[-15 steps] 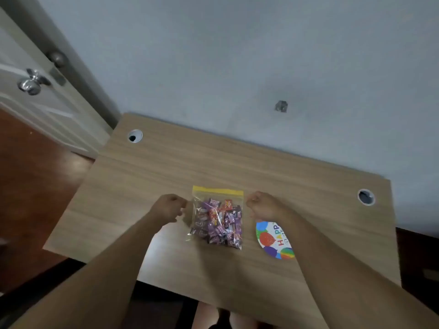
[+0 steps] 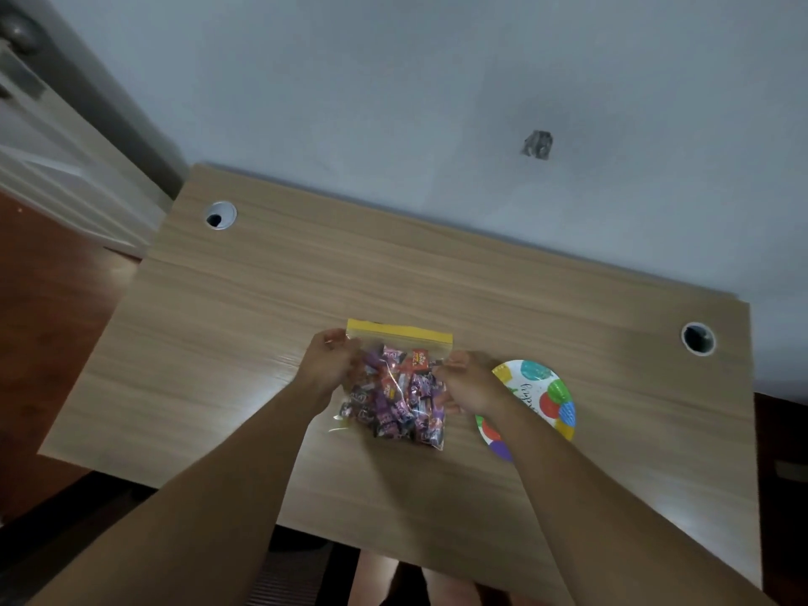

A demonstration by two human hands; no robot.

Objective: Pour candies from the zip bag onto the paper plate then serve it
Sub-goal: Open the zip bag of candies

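— Since only the head view is here, what can't you see well?

— Part of the paper plate (image 2: 552,402) is hidden under the right arm. It has coloured dots and some writing, but the writing is too small to read. The words on the candies (image 2: 395,398) are blurry too. At the bottom edge, the arms are cut off, and so are the bare legs under the desk (image 2: 262,308).

— Where is the zip bag (image 2: 395,387)?

— It lies on the desk, near the front edge, full of purple and red candies. Its yellow strip points at the wall. The plate sits just beside it on the right, flat on the desk.

— What do the hands do?

— The left hand (image 2: 330,360) pinches the bag's left side near the top. The right hand (image 2: 470,382) pinches the right side. Both sets of fingers are curled tight on the plastic.

— What else is around?

— Two round holes, one hole (image 2: 221,215) at the far left and another hole (image 2: 698,338) at the far right. A small grey mark (image 2: 537,144) is on the wall. A white door (image 2: 65,168) stands to the left, above a brown floor.
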